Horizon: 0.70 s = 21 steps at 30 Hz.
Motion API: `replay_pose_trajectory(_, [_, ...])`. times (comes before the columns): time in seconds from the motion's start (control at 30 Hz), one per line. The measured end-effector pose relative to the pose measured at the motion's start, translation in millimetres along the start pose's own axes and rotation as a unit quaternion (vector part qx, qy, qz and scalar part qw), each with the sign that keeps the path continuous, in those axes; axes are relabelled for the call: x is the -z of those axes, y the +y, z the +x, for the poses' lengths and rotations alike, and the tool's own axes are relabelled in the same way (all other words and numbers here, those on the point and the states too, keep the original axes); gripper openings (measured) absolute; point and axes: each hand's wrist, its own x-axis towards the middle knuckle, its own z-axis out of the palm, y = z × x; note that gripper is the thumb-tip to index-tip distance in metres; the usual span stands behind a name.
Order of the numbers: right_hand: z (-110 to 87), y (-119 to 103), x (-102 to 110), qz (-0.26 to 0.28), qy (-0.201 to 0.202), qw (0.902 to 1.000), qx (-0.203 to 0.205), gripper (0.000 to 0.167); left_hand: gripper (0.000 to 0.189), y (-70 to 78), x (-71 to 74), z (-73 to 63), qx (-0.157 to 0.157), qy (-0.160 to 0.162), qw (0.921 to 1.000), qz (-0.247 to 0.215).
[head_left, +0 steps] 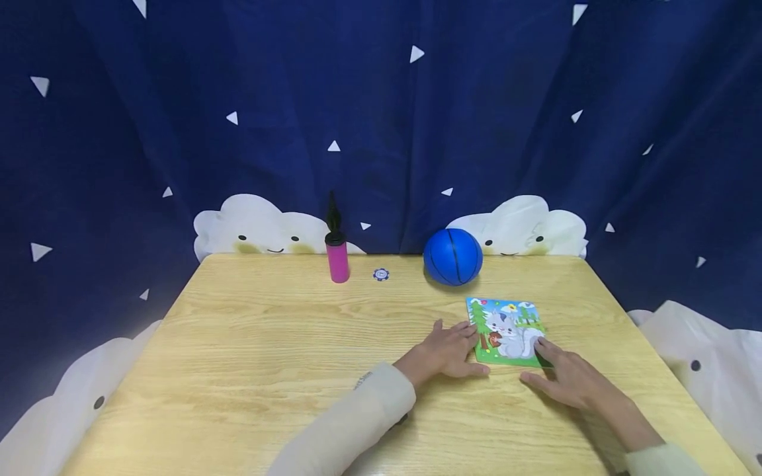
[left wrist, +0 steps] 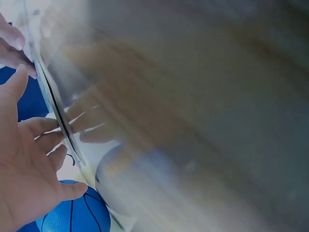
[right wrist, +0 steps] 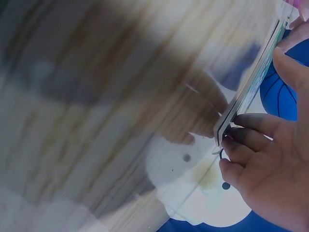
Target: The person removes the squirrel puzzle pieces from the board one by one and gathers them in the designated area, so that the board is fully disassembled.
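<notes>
A square, thin picture board [head_left: 510,334] with a grey squirrel, trees and grass lies flat on the right part of the table. My left hand [head_left: 448,350] rests at its left edge, with extended fingers over the border and the thumb below the near corner. At the right edge is my right hand [head_left: 565,378], its index finger touching the board near the squirrel's tail and its thumb pointing left. In the left wrist view the left hand [left wrist: 34,164] has its fingertips against the board's side. The right wrist view shows the right hand's slightly bent fingers [right wrist: 246,137] along the edge.
A blue ball [head_left: 454,258] sits just behind the board. Further left at the back stand a pink hand pump [head_left: 338,261] with a black top and a small blue-and-white poker chip [head_left: 381,274]. A dark blue curtain [head_left: 381,119] hangs behind the wooden table [head_left: 250,370].
</notes>
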Motion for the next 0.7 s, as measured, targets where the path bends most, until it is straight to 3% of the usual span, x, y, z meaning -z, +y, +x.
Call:
replay_pose_trajectory(0.33, [9.4, -14.1, -1.4, -0.001, 0.002, 0.9998, 0.021, 0.083, 0.080, -13.8, 1.0, -13.3, 0.017, -0.026, 0.9995, 0.004])
replay_pose_trajectory(0.7, [17.0, -46.4, -4.9, -0.003, -0.018, 0.9988, 0.046, 0.082, 0.081, -34.4, 8.4, -45.9, 0.034, -0.047, 0.9979, 0.027])
